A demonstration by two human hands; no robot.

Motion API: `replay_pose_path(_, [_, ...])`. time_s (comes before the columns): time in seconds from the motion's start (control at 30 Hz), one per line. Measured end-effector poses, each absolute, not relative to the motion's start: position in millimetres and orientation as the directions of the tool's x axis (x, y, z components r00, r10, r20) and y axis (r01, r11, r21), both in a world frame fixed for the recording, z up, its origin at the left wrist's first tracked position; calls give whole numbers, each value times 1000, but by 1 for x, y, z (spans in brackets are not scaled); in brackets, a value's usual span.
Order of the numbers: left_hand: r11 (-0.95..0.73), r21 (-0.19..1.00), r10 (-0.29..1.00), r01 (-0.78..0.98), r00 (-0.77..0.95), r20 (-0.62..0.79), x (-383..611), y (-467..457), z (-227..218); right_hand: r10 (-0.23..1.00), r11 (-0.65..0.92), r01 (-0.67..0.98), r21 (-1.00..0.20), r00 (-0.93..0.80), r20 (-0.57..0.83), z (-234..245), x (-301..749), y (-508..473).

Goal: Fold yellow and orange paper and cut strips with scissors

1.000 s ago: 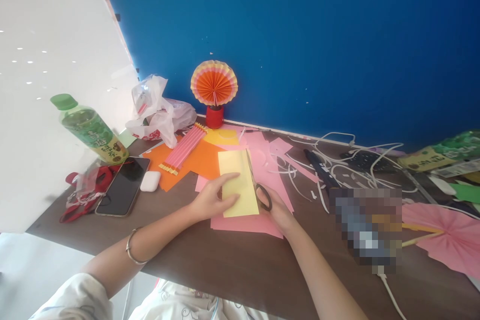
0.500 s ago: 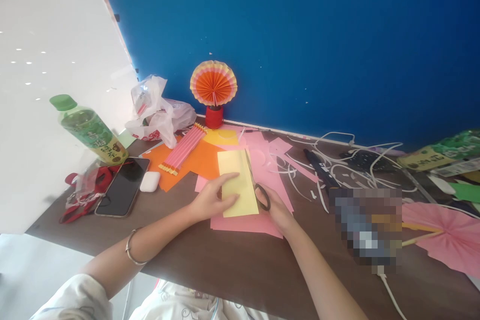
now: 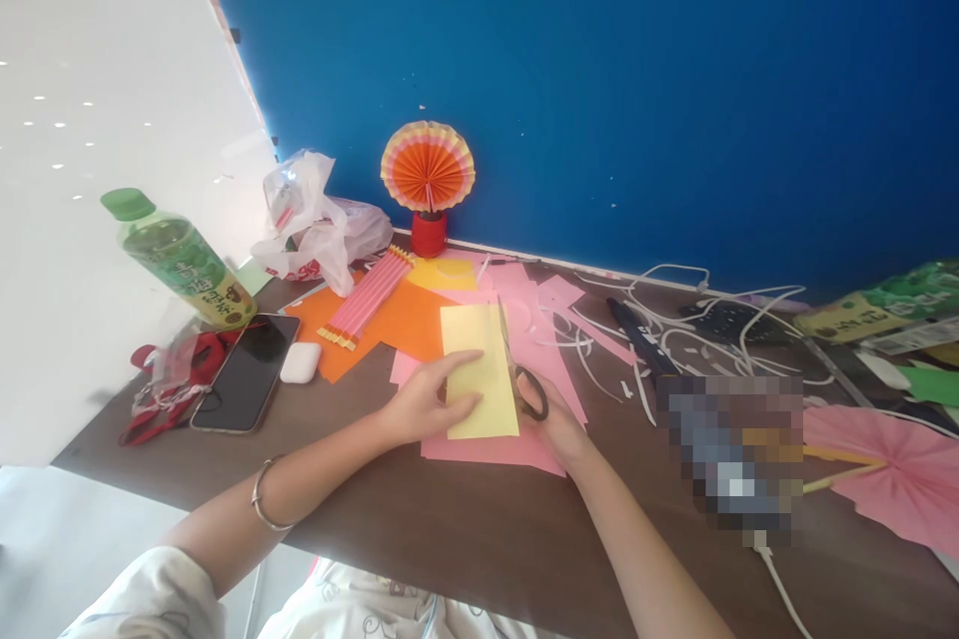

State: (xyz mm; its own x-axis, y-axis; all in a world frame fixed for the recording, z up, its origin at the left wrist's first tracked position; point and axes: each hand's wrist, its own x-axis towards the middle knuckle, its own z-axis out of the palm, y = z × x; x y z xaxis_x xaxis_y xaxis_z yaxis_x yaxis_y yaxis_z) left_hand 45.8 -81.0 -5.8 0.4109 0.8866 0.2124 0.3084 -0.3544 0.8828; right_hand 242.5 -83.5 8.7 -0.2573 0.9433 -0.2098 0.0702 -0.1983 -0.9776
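Observation:
A yellow sheet of paper (image 3: 479, 389) is held over pink paper (image 3: 465, 449) near the middle of the table. My left hand (image 3: 427, 397) grips the sheet's left side, thumb and fingers lying over its face. In my right hand (image 3: 555, 419) is a pair of scissors (image 3: 531, 393) with black handles, closed about by my fingers. The blades lie along the right edge of the yellow sheet; how far apart they are I cannot tell. Most of my right fingers are hidden behind the handles and paper.
Left are a phone (image 3: 247, 374), a white earbud case (image 3: 301, 362) and a green-capped bottle (image 3: 180, 260). Behind stand a folded paper fan (image 3: 428, 170), pleated pink strips (image 3: 367, 300) and a plastic bag (image 3: 322, 230). White cables (image 3: 674, 329) and a pink fan (image 3: 891, 469) lie right.
The yellow sheet and the scissors have shifted slightly right and toward me. Both hands keep their hold.

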Motion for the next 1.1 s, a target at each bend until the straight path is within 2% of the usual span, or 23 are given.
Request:
replay_pose_path(0.33, [-332,890,894,311,406,192,46,-82,-4,926,-195,43,-980,-321,-199,7,243,-84])
replay_pose_path(1.1, [-327,887,896,326,405,181,46,-82,-4,942,-217,72,-973,-247,-229,14,240,-85])
